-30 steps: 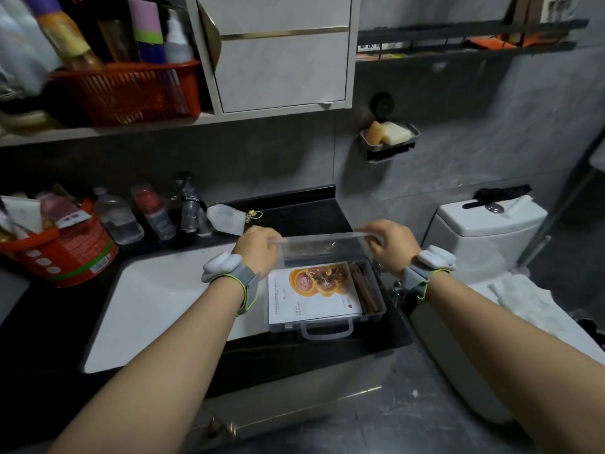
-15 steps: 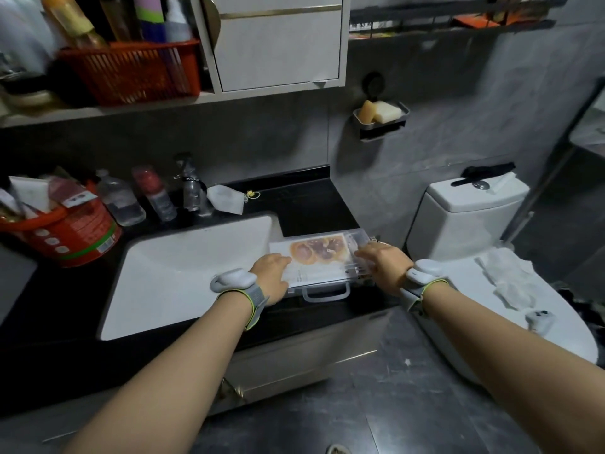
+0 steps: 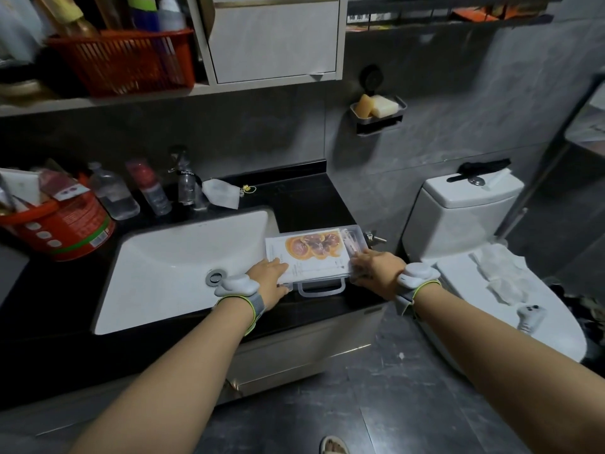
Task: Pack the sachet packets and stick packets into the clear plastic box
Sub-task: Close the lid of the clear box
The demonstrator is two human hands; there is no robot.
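Observation:
The clear plastic box [image 3: 322, 287] lies flat on the black counter, right of the sink, with its lid down and its handle toward me. Through the lid shows a white sachet packet [image 3: 309, 253] with an orange fruit picture, and stick packets [image 3: 353, 243] along the right side. My left hand [image 3: 270, 276] presses on the box's front left corner. My right hand [image 3: 376, 270] rests on its front right corner, fingers on the lid.
A white sink [image 3: 183, 267] fills the counter's left. Bottles [image 3: 114, 194], a red tub [image 3: 62, 224] and a white pouch [image 3: 221, 193] stand behind it. A toilet [image 3: 471, 204] is at the right, and a soap dish [image 3: 378, 109] hangs on the wall.
The lid, held raised by both hands a second ago, has come down onto the box. Both hands have moved from the lid's far edge to the front corners.

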